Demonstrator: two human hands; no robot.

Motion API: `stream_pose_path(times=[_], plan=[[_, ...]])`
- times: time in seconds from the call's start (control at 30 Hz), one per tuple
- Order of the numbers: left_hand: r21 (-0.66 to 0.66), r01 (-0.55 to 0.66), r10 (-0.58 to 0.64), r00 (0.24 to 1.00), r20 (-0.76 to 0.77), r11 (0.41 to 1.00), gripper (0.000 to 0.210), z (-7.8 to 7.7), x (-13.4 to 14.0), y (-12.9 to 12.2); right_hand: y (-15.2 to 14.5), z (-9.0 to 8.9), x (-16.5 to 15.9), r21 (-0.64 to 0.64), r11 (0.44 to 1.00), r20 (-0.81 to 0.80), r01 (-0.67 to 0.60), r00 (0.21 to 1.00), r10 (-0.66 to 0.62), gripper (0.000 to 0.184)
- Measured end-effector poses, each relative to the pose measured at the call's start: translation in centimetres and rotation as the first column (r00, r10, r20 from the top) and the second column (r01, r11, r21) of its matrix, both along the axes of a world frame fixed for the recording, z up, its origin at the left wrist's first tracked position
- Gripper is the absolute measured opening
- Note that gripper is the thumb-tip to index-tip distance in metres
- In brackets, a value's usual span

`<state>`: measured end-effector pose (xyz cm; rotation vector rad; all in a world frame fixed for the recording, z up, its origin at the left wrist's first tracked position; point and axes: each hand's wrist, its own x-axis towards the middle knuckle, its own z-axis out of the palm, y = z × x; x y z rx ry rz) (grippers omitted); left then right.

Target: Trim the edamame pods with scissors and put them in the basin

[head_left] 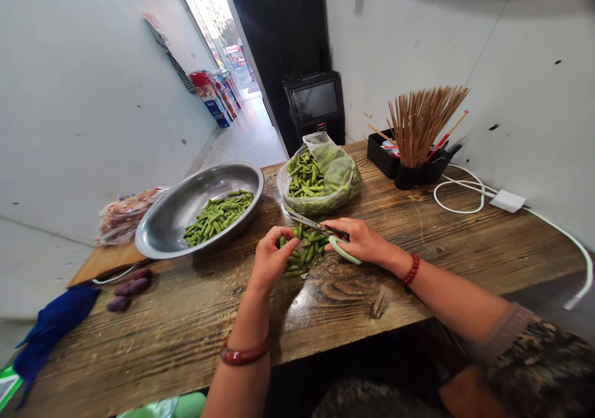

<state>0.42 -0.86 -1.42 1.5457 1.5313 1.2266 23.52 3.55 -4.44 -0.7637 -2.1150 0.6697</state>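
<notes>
My right hand grips a pair of scissors with pale green handles, the blades pointing left and away from me. Just left of it, my left hand is closed in a pinch on a green soybean pod, mostly hidden by the fingers. Beneath and between both hands lies a loose heap of pods on the wooden table. Behind them sits a clear plastic bag full of pods, its mouth open. To the left, a wide steel basin holds more pods on its right side.
Several purple-brown oval items lie near a blue cloth on the left. A plastic-wrapped bundle stands behind them. At the right are a black holder with wooden sticks and a white cable. The table's front edge is close to me.
</notes>
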Motion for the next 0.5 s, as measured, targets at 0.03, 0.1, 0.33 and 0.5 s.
stream_pose_path(times=[0.03, 0.1, 0.33, 0.5], plan=[[-0.03, 0.008, -0.005, 0.997, 0.076, 1.0, 0.016, 0.15, 0.12, -0.16, -0.02, 0.0, -0.01, -0.001, 1.0, -0.002, 0.0, 1.0, 0.0, 0.048], [-0.081, 0.032, -0.015, 0.98, 0.2, 0.996, 0.019, 0.42, 0.31, -0.42, -0.05, 0.01, -0.04, -0.006, 1.0, -0.009, 0.003, 1.0, -0.003, 0.049], [-0.118, 0.085, -0.035, 0.928, 0.372, 0.989, 0.026, 0.83, 0.71, -0.74, -0.08, 0.12, -0.11, -0.033, 0.999, -0.011, 0.014, 1.0, -0.014, 0.051], [-0.093, 0.127, -0.065, 0.867, 0.494, 0.988, 0.029, 1.13, 0.79, -0.74, -0.16, 0.23, -0.12, -0.021, 1.0, -0.002, -0.02, 1.0, 0.02, 0.05]])
